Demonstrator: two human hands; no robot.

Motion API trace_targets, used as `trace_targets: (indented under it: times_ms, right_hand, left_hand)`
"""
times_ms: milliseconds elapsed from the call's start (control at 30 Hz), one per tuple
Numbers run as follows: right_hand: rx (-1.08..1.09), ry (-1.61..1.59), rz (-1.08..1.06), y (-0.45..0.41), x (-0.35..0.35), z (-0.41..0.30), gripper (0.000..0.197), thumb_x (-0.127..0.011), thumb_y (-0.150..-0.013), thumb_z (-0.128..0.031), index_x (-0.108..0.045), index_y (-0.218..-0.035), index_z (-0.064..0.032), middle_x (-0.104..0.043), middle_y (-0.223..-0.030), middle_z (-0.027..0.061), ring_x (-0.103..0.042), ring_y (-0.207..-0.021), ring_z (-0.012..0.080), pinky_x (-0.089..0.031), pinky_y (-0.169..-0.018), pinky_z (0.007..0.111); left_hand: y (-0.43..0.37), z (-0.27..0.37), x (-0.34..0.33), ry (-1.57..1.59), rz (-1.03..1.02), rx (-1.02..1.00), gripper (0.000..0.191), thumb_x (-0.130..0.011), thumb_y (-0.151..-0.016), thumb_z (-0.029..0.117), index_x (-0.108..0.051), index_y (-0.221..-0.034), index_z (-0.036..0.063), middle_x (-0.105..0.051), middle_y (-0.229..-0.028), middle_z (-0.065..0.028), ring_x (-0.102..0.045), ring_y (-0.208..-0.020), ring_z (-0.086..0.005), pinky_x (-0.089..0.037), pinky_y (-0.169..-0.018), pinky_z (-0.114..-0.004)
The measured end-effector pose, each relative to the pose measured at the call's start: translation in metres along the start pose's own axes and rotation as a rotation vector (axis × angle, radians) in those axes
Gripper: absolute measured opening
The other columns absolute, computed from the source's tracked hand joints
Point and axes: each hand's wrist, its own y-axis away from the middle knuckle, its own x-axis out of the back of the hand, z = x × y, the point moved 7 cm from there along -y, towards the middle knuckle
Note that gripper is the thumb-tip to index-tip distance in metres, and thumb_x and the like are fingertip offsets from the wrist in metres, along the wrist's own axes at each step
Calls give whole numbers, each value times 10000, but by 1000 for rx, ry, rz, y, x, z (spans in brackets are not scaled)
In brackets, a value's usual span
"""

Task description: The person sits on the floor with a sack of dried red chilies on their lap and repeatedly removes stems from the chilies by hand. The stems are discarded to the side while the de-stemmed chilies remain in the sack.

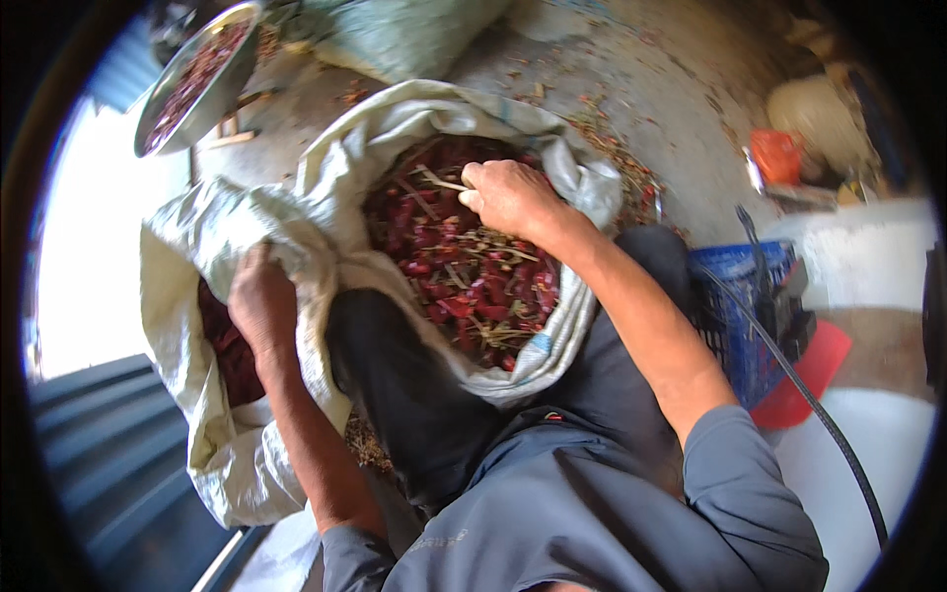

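A woven plastic sack with its rim rolled down stands open between the knees, filled with dried red chili peppers mixed with pale stalks. Over its far part, my right hand pinches a dry stalk between thumb and fingers. To the left is a second woven sack, holding more dark red chilies. My left hand is at that sack's inner edge, its fingers closed against the folded fabric; whether it grips the fabric is hard to tell.
A metal basin of red chilies is at the upper left, near a large greenish sack. Stalks and bits litter the concrete floor. On the right are a blue plastic crate, a red plastic piece and a black cable.
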Motion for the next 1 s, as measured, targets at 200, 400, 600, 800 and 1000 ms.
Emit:
trace_targets:
  times_ms: [200,400,600,800,1000]
  right_hand:
    - [-428,287,-522,70,-20,148,237,-675,-799,5,-757,-1022,11,-727,-1110,206,-707,-1051,354,-573,-838,454]
    - [-379,108,-269,49,-25,157,237,-601,-857,4,-731,-1056,-4,-716,-1106,215,-701,-1034,366,-576,-844,468]
    - [-217,50,-171,25,-40,156,250,-628,-869,-97,-644,-1104,-14,-690,-1082,212,-666,-1054,394,-545,-877,492]
    - [-26,256,-339,9,-78,125,311,-639,-843,-54,-649,-1152,-33,-715,-1007,198,-698,-1007,371,-567,-821,485]
    - [-68,161,-386,30,-76,120,392,-614,-852,-21,-579,-1242,-29,-713,-946,208,-702,-952,394,-562,-766,497]
  left_hand:
    - [-40,193,-30,315,-315,-355,251,-697,-907,195,-690,-1116,57,-706,-1078,-148,-673,-1009,-336,-545,-874,-422]
    - [17,265,-135,113,-451,-861,312,-650,-904,309,-712,-1110,83,-697,-1141,-120,-611,-1155,-291,-460,-1003,-499]
    - [-14,233,-149,-95,-610,-633,155,-597,-880,167,-719,-954,105,-730,-972,-77,-648,-1054,-277,-462,-899,-490]
    - [-42,192,-150,89,-686,-388,172,-692,-844,127,-704,-1002,58,-714,-932,-189,-682,-914,-377,-527,-781,-469]
    - [-66,191,-142,382,-569,-143,218,-726,-879,226,-733,-1020,60,-708,-828,-193,-688,-766,-346,-532,-751,-416]
